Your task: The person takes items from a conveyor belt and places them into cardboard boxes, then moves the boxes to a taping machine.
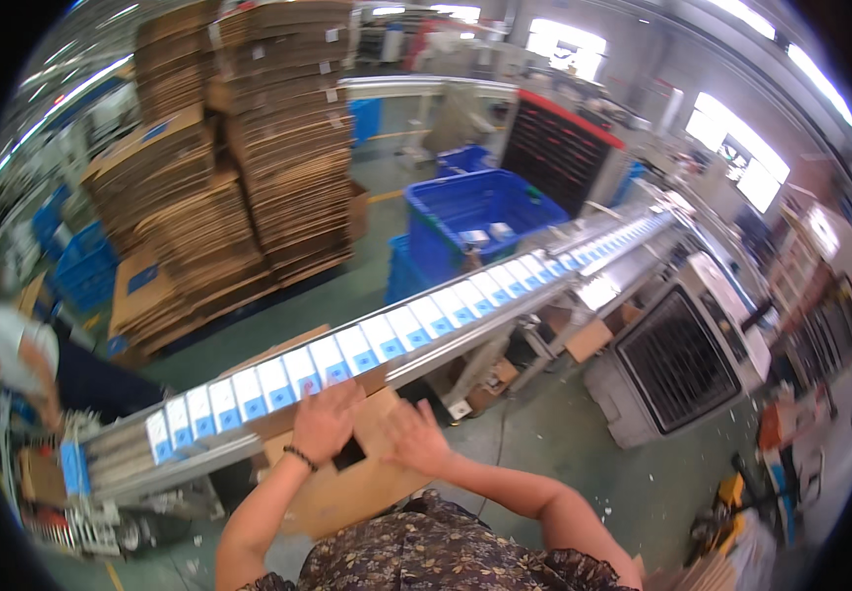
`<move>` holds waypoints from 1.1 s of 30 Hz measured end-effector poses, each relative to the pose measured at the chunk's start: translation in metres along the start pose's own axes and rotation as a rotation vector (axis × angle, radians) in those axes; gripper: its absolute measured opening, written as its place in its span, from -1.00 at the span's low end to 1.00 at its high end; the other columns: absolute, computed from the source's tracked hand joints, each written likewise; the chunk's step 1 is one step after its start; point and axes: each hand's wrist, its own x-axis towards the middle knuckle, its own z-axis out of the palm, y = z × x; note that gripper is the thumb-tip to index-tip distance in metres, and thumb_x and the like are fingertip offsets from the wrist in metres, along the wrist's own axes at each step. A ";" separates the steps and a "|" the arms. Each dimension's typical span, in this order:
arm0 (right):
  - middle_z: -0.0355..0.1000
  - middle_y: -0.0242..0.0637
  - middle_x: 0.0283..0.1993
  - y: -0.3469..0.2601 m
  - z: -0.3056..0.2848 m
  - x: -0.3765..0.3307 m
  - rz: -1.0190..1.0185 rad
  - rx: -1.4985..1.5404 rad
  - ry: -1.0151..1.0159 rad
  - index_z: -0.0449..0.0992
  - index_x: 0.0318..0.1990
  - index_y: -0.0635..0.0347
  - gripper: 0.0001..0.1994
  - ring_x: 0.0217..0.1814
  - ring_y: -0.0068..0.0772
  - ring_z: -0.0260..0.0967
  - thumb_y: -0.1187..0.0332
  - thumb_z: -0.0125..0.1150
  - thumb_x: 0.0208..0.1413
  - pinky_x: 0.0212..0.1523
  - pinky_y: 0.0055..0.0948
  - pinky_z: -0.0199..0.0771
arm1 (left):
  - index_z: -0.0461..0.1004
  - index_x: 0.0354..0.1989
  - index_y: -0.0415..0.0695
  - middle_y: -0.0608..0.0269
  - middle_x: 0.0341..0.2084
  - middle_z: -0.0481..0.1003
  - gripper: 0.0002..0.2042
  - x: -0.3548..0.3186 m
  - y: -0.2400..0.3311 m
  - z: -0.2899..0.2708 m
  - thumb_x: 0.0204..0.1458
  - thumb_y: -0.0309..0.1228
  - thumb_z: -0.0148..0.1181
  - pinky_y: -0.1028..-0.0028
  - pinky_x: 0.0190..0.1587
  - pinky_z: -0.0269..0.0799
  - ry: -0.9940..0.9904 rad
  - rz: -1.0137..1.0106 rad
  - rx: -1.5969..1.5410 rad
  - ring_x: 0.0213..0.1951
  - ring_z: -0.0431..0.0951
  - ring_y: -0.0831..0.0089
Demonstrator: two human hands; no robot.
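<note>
A long row of small white-and-blue boxes (355, 348) stands side by side along a conveyor (456, 357) that slants across in front of me. My left hand (327, 424), with a dark bead bracelet at the wrist, is open at the near edge of the conveyor. Its fingertips reach the lower ends of the boxes; whether they press on them I cannot tell. Over the brown cardboard carton (347, 492) just below the conveyor, my right hand (418, 438) is open, fingers spread, with nothing in it. A dark gap shows between the carton's flaps.
Tall stacks of flat cardboard (283, 148) rise beyond the conveyor at the left. A blue bin (426, 231) with a few boxes inside stands behind it. An air cooler (682, 355) is on the floor to the right. At far left a person (27, 345) stands near the conveyor's end.
</note>
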 end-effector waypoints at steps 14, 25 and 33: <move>0.44 -0.04 0.13 -0.048 0.207 -0.056 0.809 0.905 -0.704 0.40 0.21 0.13 -0.32 0.21 -0.14 0.35 -0.25 -0.05 0.17 0.22 -0.32 0.25 | 0.23 0.29 -0.14 0.03 0.27 0.23 -0.41 -0.419 0.014 0.032 0.23 0.03 -0.10 0.03 0.22 0.20 -0.358 -1.590 -0.142 0.19 0.28 0.01; 0.45 0.12 -0.25 -0.105 -0.072 0.026 0.186 1.049 -0.651 0.27 -0.07 0.29 -0.63 -0.21 0.18 0.42 0.16 0.10 0.19 -0.24 -0.06 0.39 | 0.07 0.38 -0.05 0.29 0.20 0.33 -0.40 -0.289 0.008 0.121 0.21 -0.22 0.13 0.36 -0.03 0.44 -0.219 -1.224 -1.760 0.11 0.42 0.38; 0.37 -0.15 0.18 -0.047 0.004 -0.011 -0.344 0.128 -0.674 0.47 0.07 0.04 -0.58 0.35 -0.08 0.16 0.00 0.04 0.19 0.29 0.06 0.09 | 0.43 -0.08 -0.22 -0.16 -0.33 0.54 -0.63 -0.193 0.045 0.077 -0.04 -0.29 0.26 0.16 -0.22 0.48 -0.225 -1.253 -0.635 -0.28 0.52 -0.14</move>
